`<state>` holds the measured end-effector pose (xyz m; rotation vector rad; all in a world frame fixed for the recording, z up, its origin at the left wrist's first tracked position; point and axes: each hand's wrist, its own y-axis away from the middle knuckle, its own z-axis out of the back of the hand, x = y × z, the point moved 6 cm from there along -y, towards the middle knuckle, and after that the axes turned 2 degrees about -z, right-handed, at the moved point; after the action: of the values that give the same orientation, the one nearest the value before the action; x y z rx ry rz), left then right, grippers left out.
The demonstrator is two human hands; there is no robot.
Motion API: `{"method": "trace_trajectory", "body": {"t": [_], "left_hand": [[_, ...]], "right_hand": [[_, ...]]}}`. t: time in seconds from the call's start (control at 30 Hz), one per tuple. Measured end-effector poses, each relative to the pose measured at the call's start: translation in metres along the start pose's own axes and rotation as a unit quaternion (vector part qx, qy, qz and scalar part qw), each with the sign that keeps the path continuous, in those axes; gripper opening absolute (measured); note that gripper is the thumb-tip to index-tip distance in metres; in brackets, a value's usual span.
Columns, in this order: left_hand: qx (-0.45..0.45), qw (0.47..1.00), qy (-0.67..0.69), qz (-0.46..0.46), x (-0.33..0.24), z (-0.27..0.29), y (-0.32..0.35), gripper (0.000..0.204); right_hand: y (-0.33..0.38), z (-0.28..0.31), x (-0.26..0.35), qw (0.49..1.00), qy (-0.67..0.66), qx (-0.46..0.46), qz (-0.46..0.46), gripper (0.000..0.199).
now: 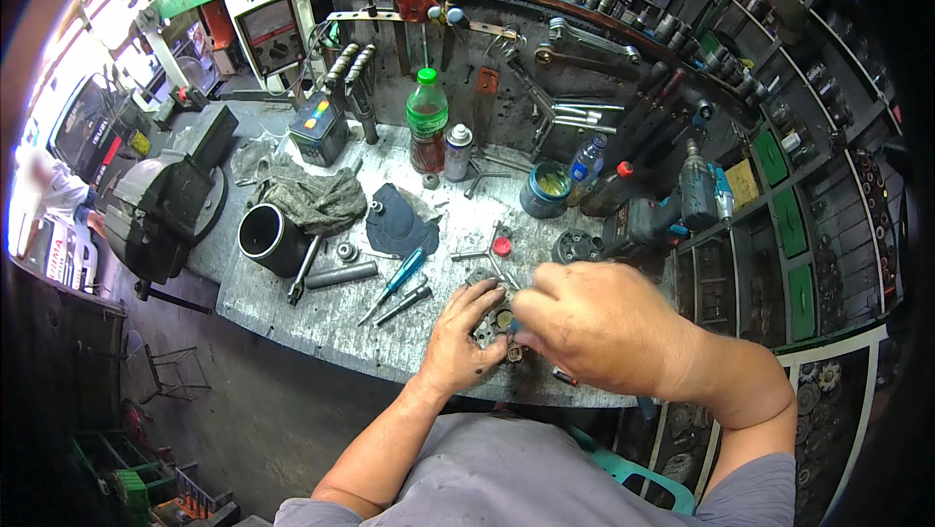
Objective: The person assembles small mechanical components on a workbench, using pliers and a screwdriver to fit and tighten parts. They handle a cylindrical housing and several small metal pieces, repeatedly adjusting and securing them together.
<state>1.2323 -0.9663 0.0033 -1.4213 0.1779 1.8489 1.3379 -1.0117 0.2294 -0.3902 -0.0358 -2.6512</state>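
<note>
Near the front edge of the workbench (292, 298), a grey metal machine part (484, 334) with round openings lies under my hands. My left hand (458, 332) grips it from the left, fingers over its top and thumb at its near side. My right hand (584, 318) is a closed fist over the part's right side. A bit of blue shows at its fingertips; the rest of what it holds is hidden. Just beyond are a three-armed wrench (485, 254) and a red cap (502, 245). To the left lie a blue-handled screwdriver (394, 283) and a socket tool (402, 304).
A bench vise (170, 201) stands at the left, near a black cylinder (271, 238) and a grey rag (317, 198). Behind are a green-capped bottle (427, 123), a spray can (458, 154) and a blue tub (545, 190). A cordless drill (696, 186) and shelves stand right.
</note>
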Motion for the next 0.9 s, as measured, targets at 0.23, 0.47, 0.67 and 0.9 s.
{"method": "trace_trajectory", "body": {"t": [0.23,0.47,0.67,0.9], "left_hand": [[-0.029,0.997,0.062,0.029,0.009,-0.006,0.003,0.064],[-0.03,0.994,0.057,0.085,0.017,-0.014,0.01,0.061],[-0.023,0.992,0.074,0.098,0.018,-0.015,0.013,0.059],[-0.003,0.998,0.015,0.064,0.013,-0.01,0.008,0.062]], "right_hand": [[-0.001,0.001,0.004,0.999,-0.015,-0.047,0.006,0.02],[0.0,-0.002,-0.017,0.996,-0.043,0.054,-0.047,0.031],[0.003,-0.015,-0.029,0.991,-0.036,0.106,-0.077,0.033],[0.003,-0.013,-0.023,0.996,-0.015,0.077,-0.039,0.029]]}}
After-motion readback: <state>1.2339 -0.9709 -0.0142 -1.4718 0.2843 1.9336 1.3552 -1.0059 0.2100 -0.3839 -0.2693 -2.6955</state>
